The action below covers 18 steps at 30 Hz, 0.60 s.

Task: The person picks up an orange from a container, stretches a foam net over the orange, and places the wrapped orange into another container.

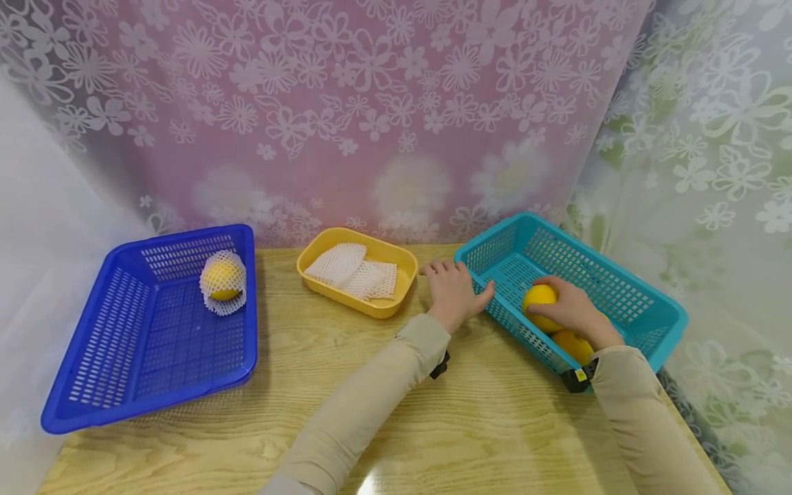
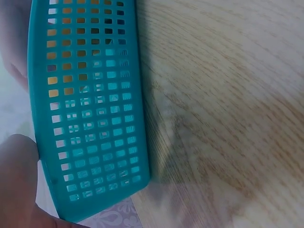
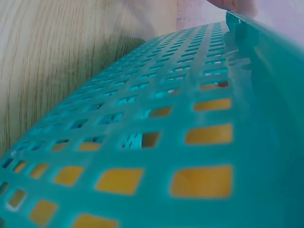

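My right hand (image 1: 572, 309) reaches into the teal basket (image 1: 643, 302) and grips an orange (image 1: 540, 297), thumb on the near side and fingers over the far side. Another orange (image 1: 572, 346) lies just below it, partly covered by the hand and wrist. In the right wrist view, orange fruit (image 3: 202, 181) shows through the holes of the basket wall. My left hand (image 1: 450, 292) is at the basket's left corner, fingers extended and thumb at the rim. The left wrist view shows that thumb (image 2: 19, 152) right against the teal rim.
A yellow tray (image 1: 386, 309) with white foam net sleeves (image 1: 346, 268) stands left of my left hand. At the far left, a blue basket (image 1: 247, 316) holds a fruit in a foam net (image 1: 223, 278). All stand on a wooden table (image 1: 346, 357) before a flowered curtain (image 1: 371, 103).
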Available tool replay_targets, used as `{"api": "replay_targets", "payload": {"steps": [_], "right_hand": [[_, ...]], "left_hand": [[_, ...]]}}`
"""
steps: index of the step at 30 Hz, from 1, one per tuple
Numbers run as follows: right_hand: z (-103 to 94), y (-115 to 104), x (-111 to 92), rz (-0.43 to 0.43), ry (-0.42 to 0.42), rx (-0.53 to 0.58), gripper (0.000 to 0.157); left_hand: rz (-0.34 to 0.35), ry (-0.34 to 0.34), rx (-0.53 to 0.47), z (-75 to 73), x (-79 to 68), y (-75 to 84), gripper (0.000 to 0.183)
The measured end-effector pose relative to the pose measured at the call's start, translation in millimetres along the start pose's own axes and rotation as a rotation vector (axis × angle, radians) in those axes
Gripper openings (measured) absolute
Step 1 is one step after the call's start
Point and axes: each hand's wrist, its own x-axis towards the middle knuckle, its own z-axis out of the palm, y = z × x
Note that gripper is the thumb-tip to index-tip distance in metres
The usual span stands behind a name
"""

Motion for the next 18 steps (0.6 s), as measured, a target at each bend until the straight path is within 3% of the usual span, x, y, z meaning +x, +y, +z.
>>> {"api": "replay_targets", "payload": {"steps": [11,18], "right_hand": [[-10.1,-11,-15,-0.02,0.141,0.012,0.066],[-28.9,-30,-30,-0.046,0.161,0.015,0.067]], "left_hand": [[0.014,-0.027,0.045,-3.1,-3.4,1.7,0.091],[0.024,-0.014,-0.025,-18.3,-7.1,0.8,0.086]]}}
